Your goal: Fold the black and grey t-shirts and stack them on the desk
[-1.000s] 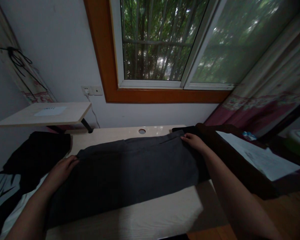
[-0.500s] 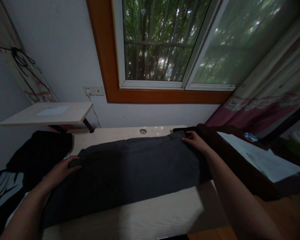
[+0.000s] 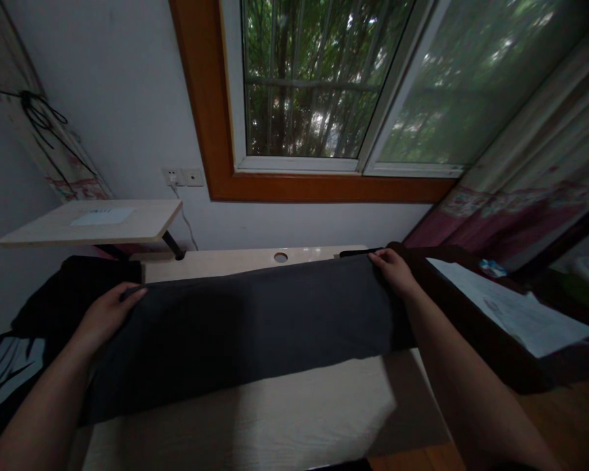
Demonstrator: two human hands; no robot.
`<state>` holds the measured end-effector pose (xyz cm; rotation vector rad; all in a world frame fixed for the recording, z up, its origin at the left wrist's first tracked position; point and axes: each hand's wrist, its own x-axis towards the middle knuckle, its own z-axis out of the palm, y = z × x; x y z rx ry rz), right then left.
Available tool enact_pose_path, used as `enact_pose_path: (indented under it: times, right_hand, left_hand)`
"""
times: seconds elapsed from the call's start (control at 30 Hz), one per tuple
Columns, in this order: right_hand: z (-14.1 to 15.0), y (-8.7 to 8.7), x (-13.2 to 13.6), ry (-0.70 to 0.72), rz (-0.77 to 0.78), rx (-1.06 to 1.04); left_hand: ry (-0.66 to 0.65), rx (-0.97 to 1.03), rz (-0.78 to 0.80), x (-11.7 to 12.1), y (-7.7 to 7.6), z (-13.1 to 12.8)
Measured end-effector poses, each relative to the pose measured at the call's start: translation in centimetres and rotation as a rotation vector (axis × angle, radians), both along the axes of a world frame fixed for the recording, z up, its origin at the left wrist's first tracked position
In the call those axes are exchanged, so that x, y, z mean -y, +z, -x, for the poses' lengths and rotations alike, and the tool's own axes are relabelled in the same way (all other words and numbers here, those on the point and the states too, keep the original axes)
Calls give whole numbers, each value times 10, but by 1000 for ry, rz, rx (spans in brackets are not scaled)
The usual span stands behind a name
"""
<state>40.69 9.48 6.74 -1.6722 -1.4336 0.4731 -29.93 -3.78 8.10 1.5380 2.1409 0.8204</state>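
A dark grey cloth point(image 3: 269, 320), perhaps a folded garment, stretches sideways across the pale wooden desk point(image 3: 294, 418). My left hand point(image 3: 110, 314) pinches its far left corner between thumb and fingers. At the far right corner, my right hand point(image 3: 392, 269) grips the edge in the same way. Between the two hands the far edge runs taut and nearly straight. The near edge hangs or lies over the desk top; whether it touches cannot be made out.
Left of the cloth lies a heap of black clothing point(image 3: 73, 294) with a white pattern. A small raised shelf point(image 3: 53, 226) carries a paper. On the right, a dark brown covered surface point(image 3: 471, 333) holds a white sheet point(image 3: 510, 311). A window point(image 3: 314, 85) is behind.
My hands have moved apart, the left one leftward and the right one slightly rightward. The cloth's far edge has gone from wrinkled to taut, and its near edge has shifted away from me.
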Motion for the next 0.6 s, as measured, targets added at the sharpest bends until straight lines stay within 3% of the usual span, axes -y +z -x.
enact_pose_path:
  times: [0.2,0.37,0.47,0.6]
  right_hand:
    - [19,-8,-15,-71,158,459]
    - [24,-15,-14,-71,201,557]
    - [23,-12,-14,-74,178,556]
    - [23,0,-17,-125,141,521]
  left_hand:
    - [-15,-100,96,-39,-26,-7]
    - [-20,-106,103,-44,-44,-6]
    - [0,-87,76,-38,-37,-6]
    - [64,-111,19,-34,-16,-6]
